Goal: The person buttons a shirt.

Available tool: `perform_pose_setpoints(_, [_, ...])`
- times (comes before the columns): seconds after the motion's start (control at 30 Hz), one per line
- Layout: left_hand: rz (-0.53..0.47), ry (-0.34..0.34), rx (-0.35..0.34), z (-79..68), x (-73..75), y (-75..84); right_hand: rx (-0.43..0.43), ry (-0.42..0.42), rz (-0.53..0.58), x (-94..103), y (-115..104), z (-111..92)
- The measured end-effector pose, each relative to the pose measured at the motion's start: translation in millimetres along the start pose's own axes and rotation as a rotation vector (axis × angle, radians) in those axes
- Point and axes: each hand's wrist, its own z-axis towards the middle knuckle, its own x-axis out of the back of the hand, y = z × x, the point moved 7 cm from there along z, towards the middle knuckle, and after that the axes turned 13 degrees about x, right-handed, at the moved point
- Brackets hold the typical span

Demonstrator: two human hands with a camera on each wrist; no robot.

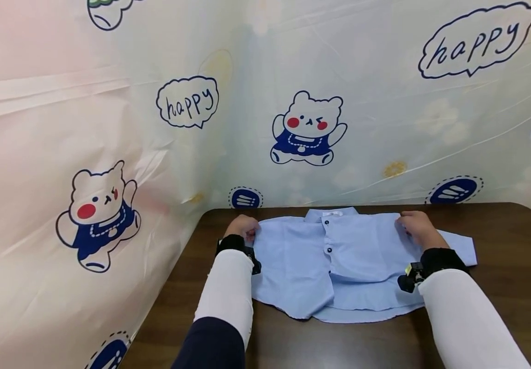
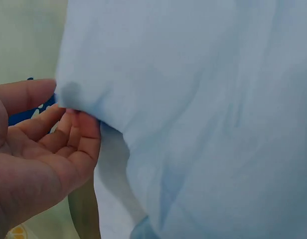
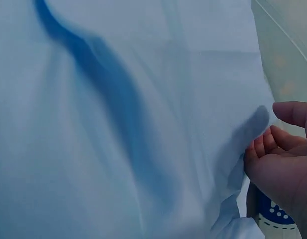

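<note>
A light blue button-up shirt (image 1: pixel 288 261) lies spread across the table, its collar (image 1: pixel 332 213) toward the far edge. Two dark buttons show on its front. My left hand (image 1: pixel 243 226) pinches the shirt's left shoulder edge; in the left wrist view its fingers (image 2: pixel 86 137) curl beneath the cloth. At the opposite shoulder, my right hand (image 1: pixel 419 229) pinches the fabric between thumb and fingers, with the fingers (image 3: pixel 263 149) under the edge in the right wrist view. One sleeve (image 1: pixel 460 247) extends out past the right hand. The left sleeve is hidden.
The brown wooden table (image 1: pixel 334 343) has a rounded far edge close behind the collar. A pale curtain (image 1: pixel 367 77) printed with bears and "happy" bubbles hangs behind the table and along its left side. Both wrists wear dark straps with small cameras.
</note>
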Motion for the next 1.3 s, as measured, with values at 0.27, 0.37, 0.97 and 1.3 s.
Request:
perform_pose_setpoints(0.27, [0.053, 0.06, -0.113, -1.6, -7.8, 5.2, 0.132, 0.044, -0.125, 1.5, -10.3, -11.8])
perform_pose_setpoints(0.37, [-0.003, 0.035, -0.232, -9.6, -1.8, 9.7, 0.209, 0.048, -0.179, 6.9, -22.2, -18.1])
perform_pose_setpoints(0.97, [0.655, -0.235, -1.017, -173.6, 33.2, -19.2, 0.95, -0.261, -0.511, 27.1, -101.1, -167.3])
perform_pose_setpoints(1.3, [1.001, -0.193, -1.217, -200.5, -13.1, -98.3, 1.227, -0.569, -0.587, -28.5, -51.9, -223.3])
